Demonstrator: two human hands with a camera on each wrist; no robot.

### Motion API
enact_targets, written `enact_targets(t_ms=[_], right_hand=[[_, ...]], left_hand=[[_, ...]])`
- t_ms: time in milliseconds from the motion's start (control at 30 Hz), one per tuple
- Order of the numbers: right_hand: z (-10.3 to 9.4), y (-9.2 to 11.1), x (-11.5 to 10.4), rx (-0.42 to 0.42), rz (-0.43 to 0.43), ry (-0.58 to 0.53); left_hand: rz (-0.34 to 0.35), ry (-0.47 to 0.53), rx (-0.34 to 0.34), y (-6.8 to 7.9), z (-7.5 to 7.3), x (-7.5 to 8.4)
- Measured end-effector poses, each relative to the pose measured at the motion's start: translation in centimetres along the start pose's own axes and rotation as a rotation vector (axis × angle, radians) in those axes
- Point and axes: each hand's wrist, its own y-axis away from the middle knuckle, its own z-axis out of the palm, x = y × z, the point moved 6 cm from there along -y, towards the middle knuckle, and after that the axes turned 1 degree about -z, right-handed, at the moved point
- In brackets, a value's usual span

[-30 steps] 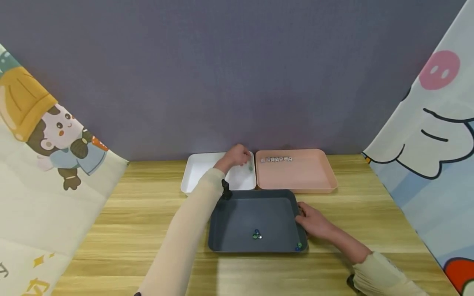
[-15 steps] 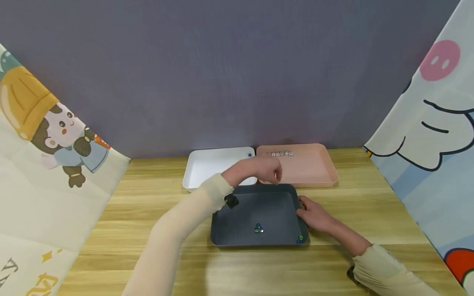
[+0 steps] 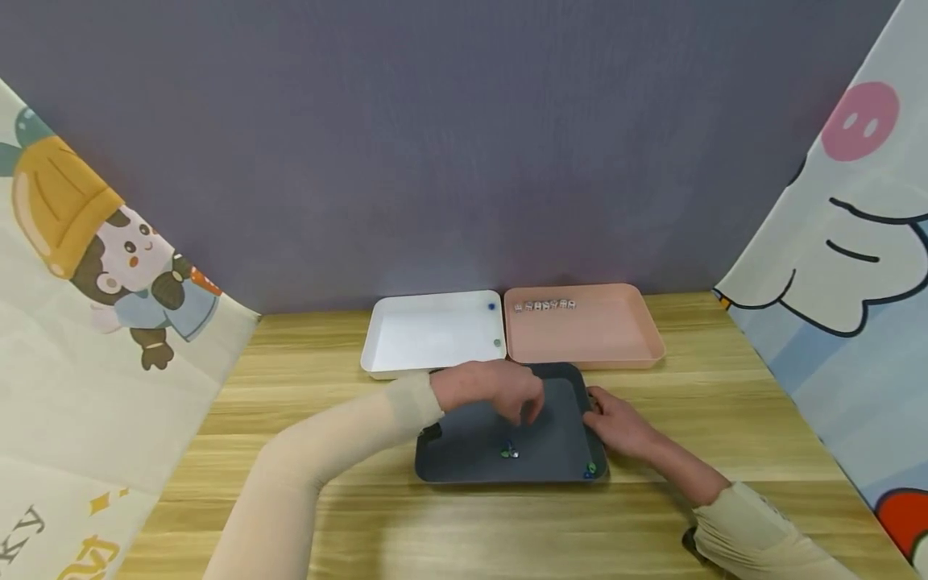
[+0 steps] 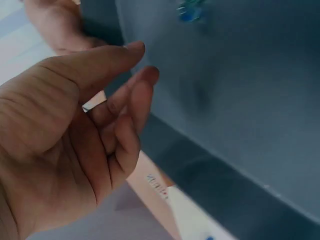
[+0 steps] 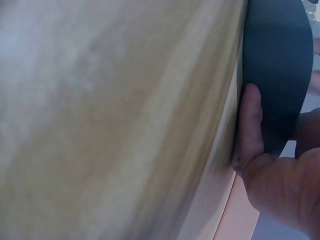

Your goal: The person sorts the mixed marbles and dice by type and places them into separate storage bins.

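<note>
My left hand [image 3: 513, 391] hovers over the dark grey tray [image 3: 565, 435] with loosely bent fingers. In the left wrist view its thumb and fingertips [image 4: 150, 75] stand apart with nothing between them. Just below it in the head view lies a cluster of small shiny glass beads [image 3: 510, 451], green, blue and clear. Another green and blue pair of beads [image 3: 590, 470] sits in the tray's near right corner. My right hand [image 3: 618, 423] grips the tray's right rim; in the right wrist view, a finger [image 5: 251, 120] lies along the outer wall [image 5: 277, 65].
Behind the dark tray stands a white tray [image 3: 428, 330] with a blue bead [image 3: 492, 306] and a pale green bead [image 3: 497, 343] along its right side. Beside it, a pink tray [image 3: 594, 334] holds a row of small white marked cubes [image 3: 545, 305]. A grey panel [image 3: 464, 161] rises behind.
My left hand has left the white tray, passed the pink tray's near left corner and come back over the dark tray, uncovering the blue bead. My right hand stays on the rim.
</note>
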Motion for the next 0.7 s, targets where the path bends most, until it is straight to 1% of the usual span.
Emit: enact_targets(t_ms=[100, 167, 233, 433, 600, 700], right_hand=[[0.0, 0.0, 0.1, 0.003, -0.001, -0.008], [0.0, 0.0, 0.1, 0.003, 0.0, -0.015], [0.0, 0.0, 0.1, 0.005, -0.003, -0.013], [-0.2, 0.0, 0.1, 0.015, -0.01, 0.008], [-0.1, 0.0, 0.2, 0.018, -0.008, 0.021], [0.0, 0.0, 0.2, 0.026, -0.007, 0.02]], left_hand=[[0.022, 0.026, -0.031, -0.2, 1.3, -0.3], [0.021, 0.036, -0.046, -0.3, 2.0, -0.3], [0.021, 0.024, -0.049, -0.4, 2.5, -0.2], [-0.011, -0.03, -0.057, -0.7, 3.3, 0.0], [-0.009, -0.036, -0.051, -0.9, 3.7, -0.1], [-0.003, -0.014, -0.045, -1.1, 3.8, -0.1]])
